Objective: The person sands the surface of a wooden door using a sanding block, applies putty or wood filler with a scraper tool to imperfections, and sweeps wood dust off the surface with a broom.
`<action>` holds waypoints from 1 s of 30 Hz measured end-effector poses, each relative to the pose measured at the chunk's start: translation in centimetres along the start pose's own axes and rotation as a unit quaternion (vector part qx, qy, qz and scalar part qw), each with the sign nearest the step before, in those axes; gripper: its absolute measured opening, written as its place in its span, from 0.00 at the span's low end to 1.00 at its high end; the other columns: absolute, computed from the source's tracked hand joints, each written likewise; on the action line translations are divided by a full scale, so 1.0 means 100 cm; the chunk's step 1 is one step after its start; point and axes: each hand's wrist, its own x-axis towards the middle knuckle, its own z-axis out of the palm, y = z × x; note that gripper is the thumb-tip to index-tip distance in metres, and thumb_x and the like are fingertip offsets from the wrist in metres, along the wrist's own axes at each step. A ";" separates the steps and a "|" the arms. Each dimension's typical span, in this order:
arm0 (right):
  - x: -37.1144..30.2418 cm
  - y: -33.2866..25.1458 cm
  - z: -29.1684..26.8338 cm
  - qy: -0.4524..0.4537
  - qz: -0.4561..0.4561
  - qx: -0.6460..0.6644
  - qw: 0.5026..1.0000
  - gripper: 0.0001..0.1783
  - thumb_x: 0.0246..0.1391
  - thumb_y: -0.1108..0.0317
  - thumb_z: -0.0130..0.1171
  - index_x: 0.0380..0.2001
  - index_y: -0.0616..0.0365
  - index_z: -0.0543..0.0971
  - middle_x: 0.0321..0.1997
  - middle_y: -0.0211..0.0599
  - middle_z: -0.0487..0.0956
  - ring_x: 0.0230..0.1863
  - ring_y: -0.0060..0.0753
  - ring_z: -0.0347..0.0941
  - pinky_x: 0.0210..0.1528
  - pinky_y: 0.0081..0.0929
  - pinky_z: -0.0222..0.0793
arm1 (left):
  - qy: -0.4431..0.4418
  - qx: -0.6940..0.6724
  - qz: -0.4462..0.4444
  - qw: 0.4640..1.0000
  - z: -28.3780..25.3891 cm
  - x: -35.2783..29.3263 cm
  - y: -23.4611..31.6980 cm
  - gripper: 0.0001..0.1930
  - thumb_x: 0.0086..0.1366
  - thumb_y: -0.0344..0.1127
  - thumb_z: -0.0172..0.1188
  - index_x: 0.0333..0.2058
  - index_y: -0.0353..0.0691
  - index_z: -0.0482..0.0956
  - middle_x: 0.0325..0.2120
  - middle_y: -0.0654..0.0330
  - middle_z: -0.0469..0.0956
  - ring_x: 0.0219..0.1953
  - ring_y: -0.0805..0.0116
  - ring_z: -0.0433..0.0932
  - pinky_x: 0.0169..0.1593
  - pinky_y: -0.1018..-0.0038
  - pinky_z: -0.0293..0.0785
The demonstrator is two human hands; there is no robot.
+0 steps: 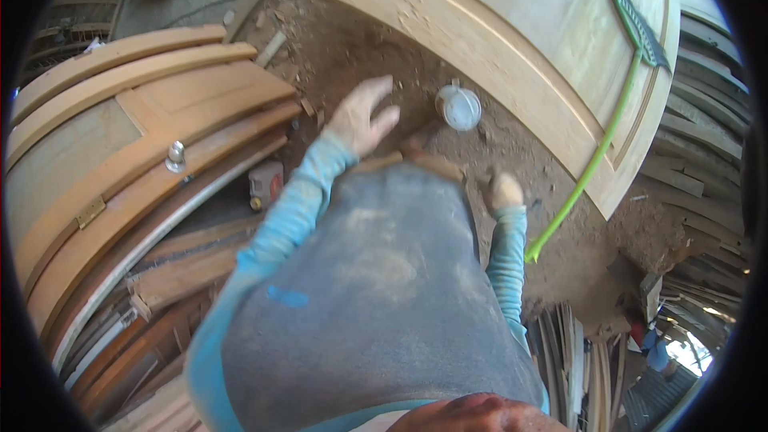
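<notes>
My left hand (364, 116) is raised over the dirt floor in front of me, fingers stretched out and thumb apart, with nothing in it. Low at my right side hangs my right hand (506, 190); it is blurred, and its fingers do not show clearly. A pale, round, lidded container (460, 108) stands on the dirt between and beyond my hands. Across the far side lies a large light-wood panelled door (496, 40). On it rests the dark head of a rake-like tool (636, 28), its bright green handle slanting down toward my right hand without touching it.
Stacked wooden doors (152, 124), one with a round metal knob (175, 156), stand at the left. Beside them is a small whitish jug (266, 184). Piled boards (704, 136) line the right side, and upright wood strips (572, 360) stand at the lower right.
</notes>
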 end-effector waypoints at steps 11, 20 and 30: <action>-0.007 -0.167 0.041 -0.090 -0.138 0.079 0.983 0.25 0.60 0.54 0.59 0.54 0.57 0.77 0.51 0.52 0.82 0.55 0.53 0.77 0.59 0.45 0.71 | -0.175 0.008 -0.301 0.937 -0.072 -0.225 -0.110 0.34 0.64 0.54 0.61 0.63 0.38 0.71 0.62 0.46 0.71 0.65 0.49 0.69 0.69 0.60 0.63; 0.017 -0.217 -0.012 -0.024 -0.151 0.101 0.983 0.22 0.59 0.56 0.60 0.50 0.61 0.80 0.47 0.55 0.83 0.52 0.54 0.79 0.54 0.42 0.73 | -0.059 -0.004 -0.155 0.986 -0.109 -0.109 -0.133 0.32 0.65 0.49 0.63 0.61 0.35 0.72 0.57 0.44 0.76 0.60 0.46 0.74 0.64 0.59 0.70; 0.127 -0.335 -0.108 -0.036 -0.259 0.205 0.943 0.24 0.60 0.54 0.61 0.52 0.61 0.79 0.45 0.52 0.83 0.50 0.56 0.79 0.54 0.44 0.73 | 0.082 -0.033 -0.331 0.940 -0.073 -0.062 -0.322 0.31 0.63 0.47 0.65 0.58 0.30 0.74 0.52 0.40 0.79 0.53 0.44 0.79 0.58 0.60 0.74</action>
